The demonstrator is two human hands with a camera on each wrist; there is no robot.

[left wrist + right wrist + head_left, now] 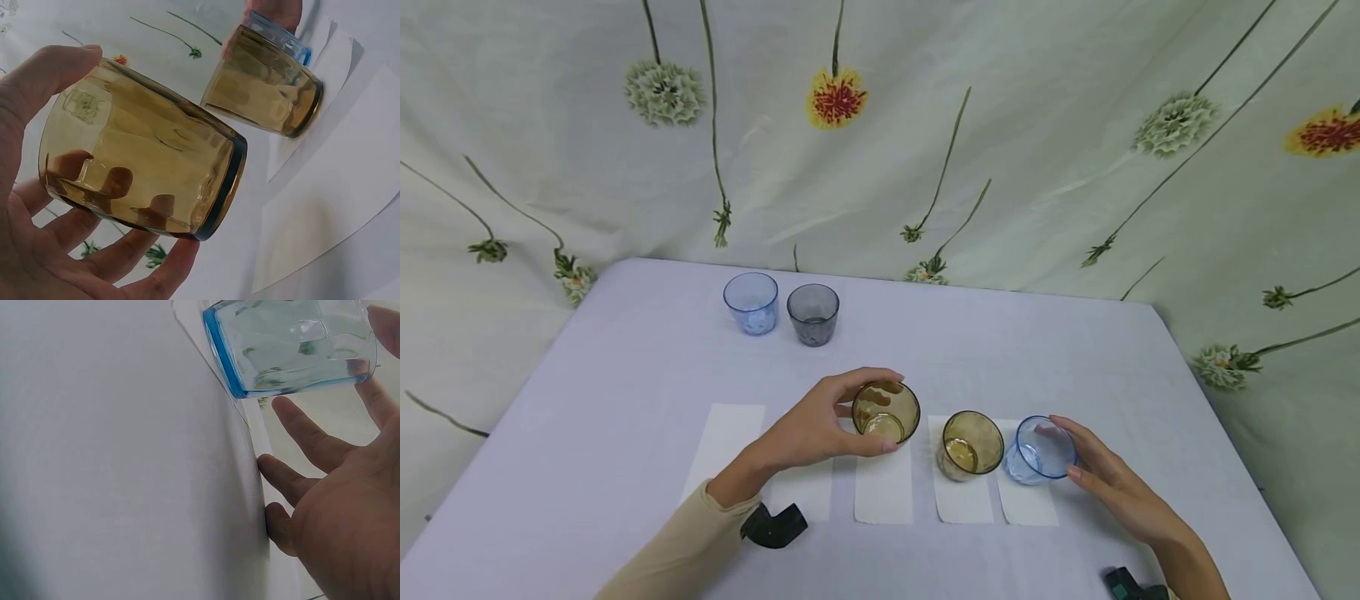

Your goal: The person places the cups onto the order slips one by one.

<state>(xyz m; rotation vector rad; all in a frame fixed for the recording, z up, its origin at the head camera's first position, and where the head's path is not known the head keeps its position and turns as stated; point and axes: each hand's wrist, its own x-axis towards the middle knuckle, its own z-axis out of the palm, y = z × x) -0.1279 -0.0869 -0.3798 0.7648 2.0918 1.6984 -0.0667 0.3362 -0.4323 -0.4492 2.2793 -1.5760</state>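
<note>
My left hand (820, 422) grips an amber glass (137, 150) round its side, thumb on one side and fingers on the other. In the left wrist view its base hangs above a white paper strip. A second amber glass (970, 446) stands on another strip, between my hands. At the right end, a light blue glass (1037, 454) rests on its strip. My right hand (1112, 479) pinches that glass near the rim with thumb and index finger. In the right wrist view the other fingers (312, 437) spread away from the blue glass.
Several white paper strips (883, 492) lie in a row on the white-covered table (625, 400). Farther back stand another blue glass (751, 304) and a grey glass (813, 315), side by side. A flower-printed cloth (880, 167) hangs behind the table.
</note>
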